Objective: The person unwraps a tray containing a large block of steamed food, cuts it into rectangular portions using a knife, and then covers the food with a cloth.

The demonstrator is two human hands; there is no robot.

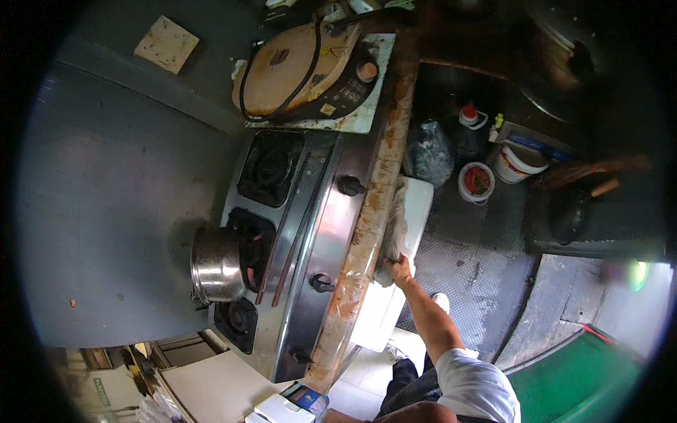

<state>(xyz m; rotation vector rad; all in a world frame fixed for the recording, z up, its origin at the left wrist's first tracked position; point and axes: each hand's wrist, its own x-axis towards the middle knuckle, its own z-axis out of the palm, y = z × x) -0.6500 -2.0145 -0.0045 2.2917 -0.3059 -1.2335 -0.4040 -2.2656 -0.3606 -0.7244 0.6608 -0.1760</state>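
Observation:
My right hand (400, 271) reaches down beside the counter's taped front edge (367, 233), its fingers closed. It is at the lower end of a long, crumpled greyish strip (398, 222), which looks like plastic or cloth. The strip lies along a long white box (417, 215) below the counter. The box's near part shows on the other side of my hand. What lies inside my fingers is partly hidden. Of my left arm, only a bit of skin shows at the lower edge, and its hand is out of the picture.
On the steel gas stove (328, 204) stands a metal pot (215, 264), with long sticks (282, 264) alongside. A round electric griddle (282, 70) sits beyond. On the floor are a white tub with red contents (477, 182), a white bucket (518, 163) and a plastic bag (431, 155).

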